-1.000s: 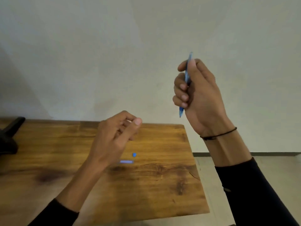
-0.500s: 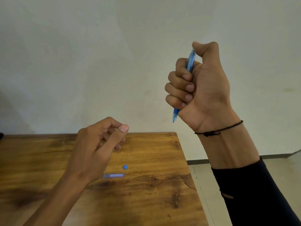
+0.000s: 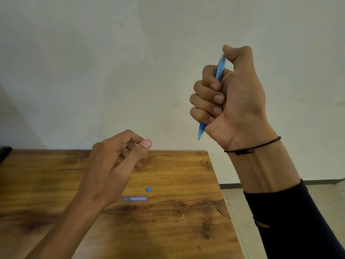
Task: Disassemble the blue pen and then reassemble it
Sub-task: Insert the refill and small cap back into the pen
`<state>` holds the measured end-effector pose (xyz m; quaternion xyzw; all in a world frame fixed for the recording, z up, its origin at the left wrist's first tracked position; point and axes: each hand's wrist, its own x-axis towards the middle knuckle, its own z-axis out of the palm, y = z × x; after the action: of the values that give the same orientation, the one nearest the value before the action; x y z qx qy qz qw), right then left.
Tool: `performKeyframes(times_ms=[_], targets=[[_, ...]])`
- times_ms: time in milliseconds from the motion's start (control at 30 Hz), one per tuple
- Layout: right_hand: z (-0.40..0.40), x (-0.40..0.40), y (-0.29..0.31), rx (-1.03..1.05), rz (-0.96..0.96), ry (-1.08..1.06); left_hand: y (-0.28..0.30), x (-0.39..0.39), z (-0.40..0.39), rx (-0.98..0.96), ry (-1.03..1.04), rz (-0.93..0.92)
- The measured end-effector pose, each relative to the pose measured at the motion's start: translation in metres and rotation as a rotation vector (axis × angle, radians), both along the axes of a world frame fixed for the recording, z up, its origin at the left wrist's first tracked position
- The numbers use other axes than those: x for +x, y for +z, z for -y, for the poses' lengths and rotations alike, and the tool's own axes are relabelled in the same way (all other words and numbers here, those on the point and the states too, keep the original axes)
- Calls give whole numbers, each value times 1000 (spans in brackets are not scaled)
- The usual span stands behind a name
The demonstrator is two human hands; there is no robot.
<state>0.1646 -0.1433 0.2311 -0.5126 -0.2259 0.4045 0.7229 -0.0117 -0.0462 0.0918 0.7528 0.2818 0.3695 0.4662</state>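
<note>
Gripping the blue pen in a closed fist, the right hand is raised well above the tabletop, in front of a pale wall. The pen stands nearly upright, slightly tilted, with its writing tip pointing down and showing below the little finger; its upper end meets the bent thumb at the top of the fist. The four fingers of this hand are curled tightly around the barrel, clamped on it. A thin black cord circles the right wrist, and a dark sleeve covers the forearm below it. The left hand hovers lower, over the wooden tabletop, holding nothing that can be seen; its thumb is extended forward and its fingers are loosely curled, partly apart, not touching the surface. Two small items lie on the tabletop just right of the left wrist: a small blue piece and, just beside it toward the near edge, a short pale translucent strip-shaped piece. They are close together but not touching. A dark object sits at the far left edge of the tabletop, mostly out of view. Tiled floor shows beyond the tabletop's right edge.
</note>
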Motion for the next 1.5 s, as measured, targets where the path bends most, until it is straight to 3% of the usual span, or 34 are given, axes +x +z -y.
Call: performKeyframes(times_ms=[1500], targets=[[-9, -2, -7, -11, -26, -14, -2, 1, -2, -36, 40, -21]])
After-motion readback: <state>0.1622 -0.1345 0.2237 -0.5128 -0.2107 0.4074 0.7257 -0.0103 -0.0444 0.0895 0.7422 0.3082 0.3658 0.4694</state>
